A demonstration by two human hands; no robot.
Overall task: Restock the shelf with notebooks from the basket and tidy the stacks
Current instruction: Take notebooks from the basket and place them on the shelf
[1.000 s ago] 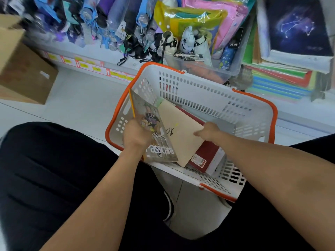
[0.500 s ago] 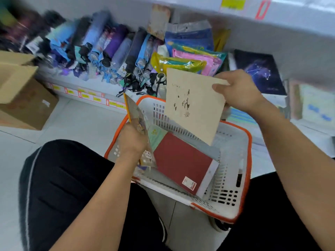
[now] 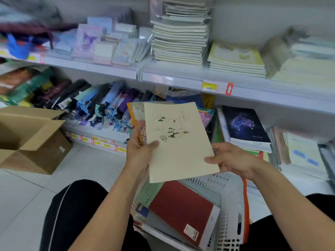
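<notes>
Shelves [image 3: 181, 77] of stacked stationery fill the background. Left hand [image 3: 138, 149] pinches several notebooks [image 3: 178, 142]; right hand [image 3: 233, 158] steadies the cream cover's corner loosely, so they could fan apart and slip into the basket [image 3: 228, 229].

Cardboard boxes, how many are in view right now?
1. An open cardboard box sits on the floor at the left, below the shelf of folded umbrellas. Others may lie outside the frame.

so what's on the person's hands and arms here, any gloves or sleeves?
No gloves. The left hand and right hand are bare, and both forearms are uncovered as far as the frame shows. A ring seems to sit on a right-hand finger, too blurred to confirm.
</notes>
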